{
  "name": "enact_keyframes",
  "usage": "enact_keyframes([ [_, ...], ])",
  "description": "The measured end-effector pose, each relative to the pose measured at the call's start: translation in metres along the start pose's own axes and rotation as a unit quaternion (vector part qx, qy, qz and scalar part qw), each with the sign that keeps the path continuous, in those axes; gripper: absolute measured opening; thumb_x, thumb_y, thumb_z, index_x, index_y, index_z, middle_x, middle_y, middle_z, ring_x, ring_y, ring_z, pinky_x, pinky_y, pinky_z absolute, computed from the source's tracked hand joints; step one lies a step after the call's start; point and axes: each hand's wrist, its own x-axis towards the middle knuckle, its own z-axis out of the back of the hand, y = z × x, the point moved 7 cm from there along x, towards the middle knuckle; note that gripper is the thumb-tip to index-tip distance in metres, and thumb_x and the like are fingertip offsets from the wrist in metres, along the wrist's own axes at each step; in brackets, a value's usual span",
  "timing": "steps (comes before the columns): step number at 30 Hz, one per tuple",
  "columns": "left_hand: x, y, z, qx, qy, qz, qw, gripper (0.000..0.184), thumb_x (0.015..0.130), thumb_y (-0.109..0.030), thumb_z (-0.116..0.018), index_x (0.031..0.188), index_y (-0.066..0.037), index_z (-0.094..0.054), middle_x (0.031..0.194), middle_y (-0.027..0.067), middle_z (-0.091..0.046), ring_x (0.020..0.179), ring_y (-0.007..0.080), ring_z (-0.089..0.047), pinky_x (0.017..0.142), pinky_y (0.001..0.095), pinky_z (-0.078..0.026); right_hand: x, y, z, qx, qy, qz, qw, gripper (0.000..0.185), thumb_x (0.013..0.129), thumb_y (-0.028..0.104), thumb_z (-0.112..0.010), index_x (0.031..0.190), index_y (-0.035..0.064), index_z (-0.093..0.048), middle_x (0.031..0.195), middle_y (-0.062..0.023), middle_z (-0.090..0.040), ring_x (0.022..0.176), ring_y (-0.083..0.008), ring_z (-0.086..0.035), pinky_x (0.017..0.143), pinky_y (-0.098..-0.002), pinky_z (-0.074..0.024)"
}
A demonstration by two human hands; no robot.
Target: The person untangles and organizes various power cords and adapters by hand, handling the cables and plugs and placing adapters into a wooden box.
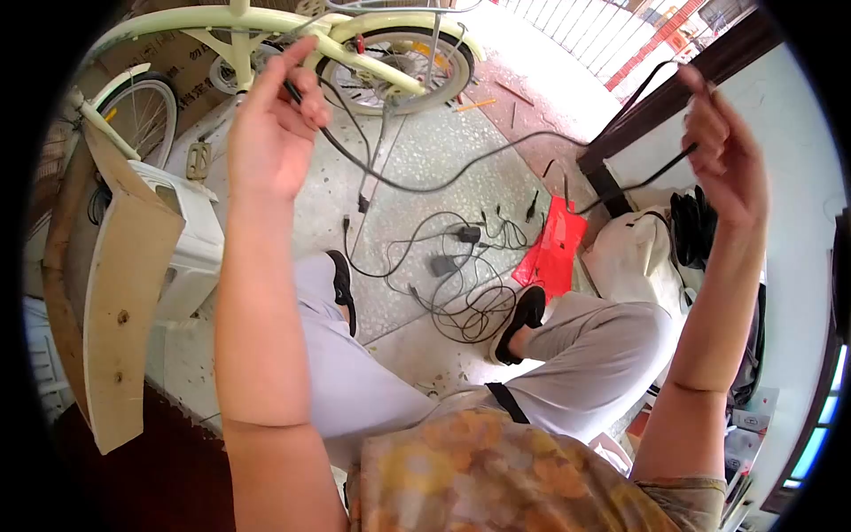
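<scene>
My left hand is raised in front of the bicycle, fingers curled round a black cable. The cable sags across to my right hand, which pinches it near the wall and leaves a loop above and another length hanging below. From my left hand a short end drops to a dark plug. Between my feet, on the floor, lies a tangle of thin cables with a black adapter and a grey adapter. A red plastic bag lies flat beside the tangle.
A pale yellow bicycle stands at the back left. A white plastic stool and a wooden board are left of me. To the right are a white bag and a wall. Thin sticks lie beyond the cables.
</scene>
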Motion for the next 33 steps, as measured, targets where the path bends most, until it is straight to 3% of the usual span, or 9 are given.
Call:
enact_keyframes([
  [5, -0.008, 0.009, -0.020, 0.040, 0.027, 0.043, 0.998, 0.032, 0.088, -0.019, -0.038, 0.105, 0.005, -0.049, 0.065, 0.0014, -0.045, 0.054, 0.0103, -0.041, 0.050, 0.0254, -0.035, -0.011, -0.070, 0.031, -0.155, -0.084, -0.102, 0.979, 0.032, 0.085, 0.020, -0.044, 0.104, -0.0044, -0.049, 0.058, 0.0044, -0.038, 0.050, -0.0043, -0.036, 0.042, -0.0161, -0.0235],
  [8, -0.009, 0.016, -0.027, 0.051, 0.054, 0.045, 0.996, 0.029, 0.087, -0.018, -0.040, 0.100, 0.005, -0.053, 0.066, 0.0026, -0.048, 0.056, 0.0111, -0.044, 0.051, 0.0256, -0.040, -0.022, -0.139, 0.081, -0.266, -0.093, -0.199, 0.939, 0.029, 0.083, 0.018, -0.047, 0.105, -0.0016, -0.051, 0.068, 0.0001, -0.050, 0.061, -0.0086, -0.048, 0.052, -0.0194, -0.0374],
  [10, -0.010, 0.025, -0.030, 0.061, 0.055, 0.057, 0.995, 0.026, 0.086, -0.017, -0.044, 0.097, 0.003, -0.056, 0.068, 0.0025, -0.051, 0.060, 0.0117, -0.048, 0.056, 0.0251, -0.042, -0.026, -0.155, 0.085, -0.576, -0.065, -0.076, 0.811, 0.031, 0.081, 0.016, -0.050, 0.109, 0.0011, -0.050, 0.091, -0.0068, -0.057, 0.086, -0.0157, -0.054, 0.074, -0.0254, -0.0425],
  [15, -0.019, 0.060, -0.044, 0.124, 0.066, 0.091, 0.986, 0.026, 0.085, -0.021, -0.048, 0.097, 0.000, -0.058, 0.072, 0.0018, -0.055, 0.068, 0.0106, -0.050, 0.066, 0.0251, -0.042, -0.013, -0.163, -0.004, -0.268, 0.002, -0.133, 0.954, 0.039, 0.083, 0.013, -0.050, 0.118, 0.0011, -0.042, 0.114, -0.0089, -0.048, 0.107, -0.0151, -0.044, 0.090, -0.0278, -0.0335],
  [20, -0.035, 0.096, -0.067, 0.217, 0.099, 0.147, 0.960, 0.026, 0.085, -0.019, -0.048, 0.099, 0.002, -0.056, 0.082, 0.0035, -0.055, 0.079, 0.0115, -0.050, 0.076, 0.0262, -0.039, -0.003, -0.161, -0.084, -0.087, 0.075, -0.082, 0.990, 0.033, 0.085, 0.016, -0.048, 0.114, 0.0006, -0.045, 0.101, -0.0070, -0.053, 0.098, -0.0125, -0.047, 0.087, -0.0259, -0.0341],
  [23, -0.040, 0.110, -0.069, 0.252, 0.132, 0.184, 0.941, 0.033, 0.086, -0.024, -0.047, 0.106, 0.002, -0.053, 0.090, 0.0064, -0.056, 0.086, 0.0145, -0.052, 0.077, 0.0264, -0.040, 0.002, -0.162, -0.080, -0.162, 0.056, -0.101, 0.980, 0.025, 0.086, 0.014, -0.045, 0.107, 0.0001, -0.049, 0.080, -0.0037, -0.055, 0.081, -0.0095, -0.049, 0.077, -0.0234, -0.0375],
  [25, -0.044, 0.129, -0.055, 0.002, 0.000, 0.298, 0.955, 0.042, 0.086, -0.031, -0.043, 0.110, 0.003, -0.047, 0.096, 0.0105, -0.056, 0.091, 0.0196, -0.052, 0.078, 0.0289, -0.041, -0.003, -0.151, -0.077, -0.169, 0.046, -0.090, 0.980, 0.017, 0.084, 0.009, -0.045, 0.095, 0.0002, -0.054, 0.068, 0.0005, -0.052, 0.067, -0.0059, -0.047, 0.063, -0.0204, -0.0382],
  [29, -0.047, 0.144, -0.032, -0.100, -0.125, 0.342, 0.926, 0.037, 0.086, -0.030, -0.039, 0.101, 0.004, -0.047, 0.095, 0.0141, -0.056, 0.093, 0.0241, -0.051, 0.085, 0.0370, -0.041, -0.037, -0.152, -0.085, -0.161, 0.201, -0.146, 0.955, 0.017, 0.079, 0.002, -0.045, 0.089, 0.0030, -0.058, 0.067, -0.0002, -0.052, 0.063, -0.0089, -0.049, 0.057, -0.0228, -0.0395],
  [33, -0.033, 0.138, -0.015, -0.018, -0.128, 0.314, 0.941, 0.032, 0.086, -0.026, -0.040, 0.098, 0.003, -0.049, 0.082, 0.0097, -0.056, 0.078, 0.0205, -0.053, 0.081, 0.0362, -0.043, -0.080, -0.189, -0.087, -0.189, 0.436, -0.198, 0.857, 0.019, 0.075, 0.003, -0.046, 0.088, 0.0047, -0.059, 0.067, -0.0032, -0.056, 0.062, -0.0119, -0.052, 0.058, -0.0245, -0.0411],
])
